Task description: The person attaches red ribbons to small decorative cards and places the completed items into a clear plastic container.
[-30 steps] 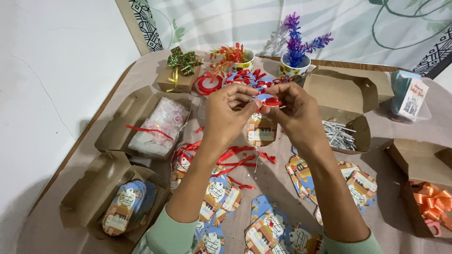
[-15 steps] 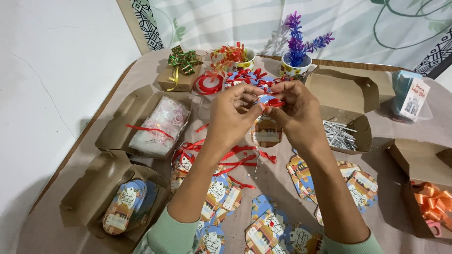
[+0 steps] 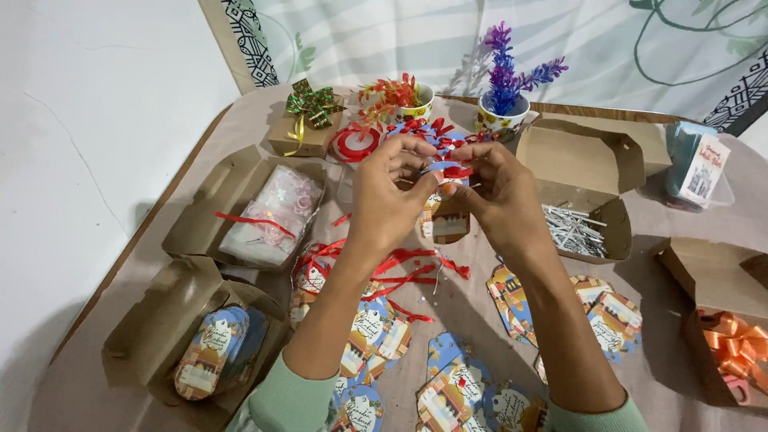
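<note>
**Hands stay together over the middle of the desk**

Left hand (image 3: 392,196) and right hand (image 3: 496,192) are raised above the desk (image 3: 640,272), fingertips meeting, and both are pinched closed on a small red ribbon bow (image 3: 454,170). A printed paper tag (image 3: 448,226) hangs just under the bow, between the two hands. Compared with half a second ago, the hands have moved very little; the bow is held in almost the same place and the tag below it is still hanging there.

Several brown cardboard boxes lie open around the hands. At the left, the upper box (image 3: 192,232) holds a clear bag of pale pink pieces (image 3: 272,212) with one red ribbon strip across it. The lower left box (image 3: 144,344) holds a stack of printed tags (image 3: 216,352). At the right of the hands, an open box (image 3: 584,160) contains a heap of thin silver wire ties (image 3: 572,228). The box at the far right (image 3: 712,280) has an orange bow (image 3: 736,344) inside. Behind the hands, one cup (image 3: 500,124) carries purple artificial flowers, and another cup (image 3: 418,104) carries red curled ribbon. Loose red ribbon strips (image 3: 400,272) and more tags lie on the desk under the forearms.
</note>
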